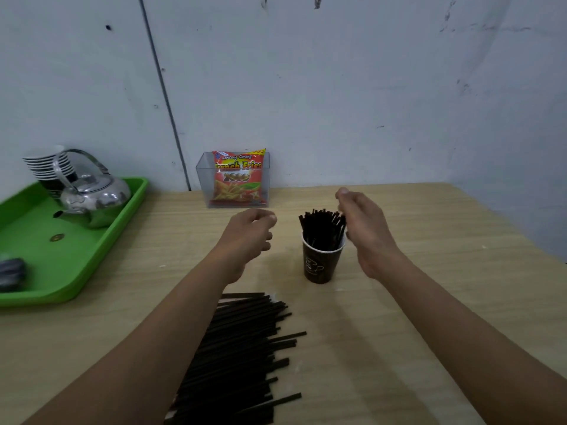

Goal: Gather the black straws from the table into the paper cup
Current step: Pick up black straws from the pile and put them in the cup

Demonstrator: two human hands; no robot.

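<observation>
The left hand (pixel 248 237) hovered over the table (pixel 429 271), fingers loosely curled and holding nothing. The right hand (pixel 365 231) was curled against the tops of the black straws (pixel 322 228) standing in the paper cup (pixel 319 265); whether it pinched one was not clear. A pile of straws (pixel 239 357) lay nearer.

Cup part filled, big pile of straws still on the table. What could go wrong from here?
The right hand is at the tops of the straws in the cup; a nudge could tip the paper cup. Those straws already fan across the mouth, so the next bunch may snag. The left forearm hangs over the straw pile and could scatter it.
</observation>
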